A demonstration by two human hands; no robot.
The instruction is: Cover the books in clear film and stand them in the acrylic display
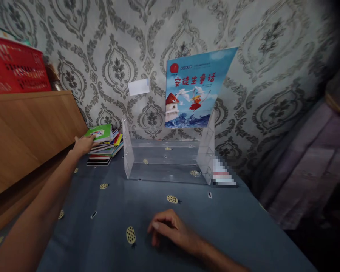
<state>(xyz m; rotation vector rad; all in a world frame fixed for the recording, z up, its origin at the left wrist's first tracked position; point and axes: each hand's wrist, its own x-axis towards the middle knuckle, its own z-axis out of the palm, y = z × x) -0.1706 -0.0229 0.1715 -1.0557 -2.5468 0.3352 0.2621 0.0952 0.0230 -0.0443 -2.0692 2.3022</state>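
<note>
My left hand (84, 145) reaches out to a stack of thin books (104, 149) at the back left of the blue cloth and grips the edge of the green book (100, 133) on top. My right hand (167, 227) rests on the cloth near me, its fingers curled loosely with nothing in them. A clear acrylic display stand (166, 158) stands against the wall. One blue picture book (194, 88) with red characters sits upright in its top tier, leaning right.
The blue cloth (215, 223) has small yellow prints. A wooden cabinet (22, 128) runs along the left, with a red crate (15, 68) on top. A white label (138, 87) is stuck on the patterned wall. A purple curtain (314, 151) hangs at the right.
</note>
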